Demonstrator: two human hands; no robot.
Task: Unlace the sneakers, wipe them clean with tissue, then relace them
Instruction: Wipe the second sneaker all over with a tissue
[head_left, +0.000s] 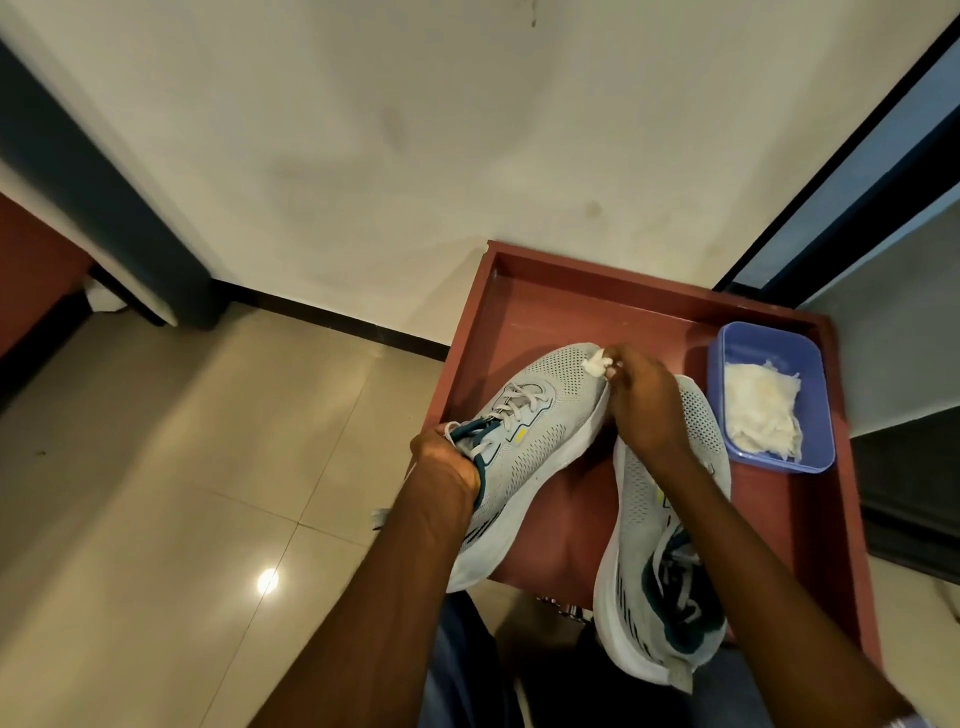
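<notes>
Both our forearms reach forward from the bottom of the view over a reddish-brown tray (524, 312). Our left hand (448, 456) curls around the collar of the left grey sneaker (535, 441), fingers tucked into its opening, holding it tilted with its toe pointing away from us. Our right hand (641, 397) pinches a small wad of white tissue (596, 362) against that toe, fingers closed on the wad. Under our right forearm lies the second grey sneaker (660, 582), heel nearest us and hanging past the tray's near edge. Just beyond our right hand, to its right, a blue plastic tub (774, 340) holds more tissue. Laces (519, 402) look threaded on the held shoe, so the wad may catch on them or skip the dirt beneath. Rubbing hard could shred the thin tissue on the mesh. Since the left-hand grip is only at the collar, the shoe may twist, and our right arm could nudge the overhanging sneaker to the floor.
</notes>
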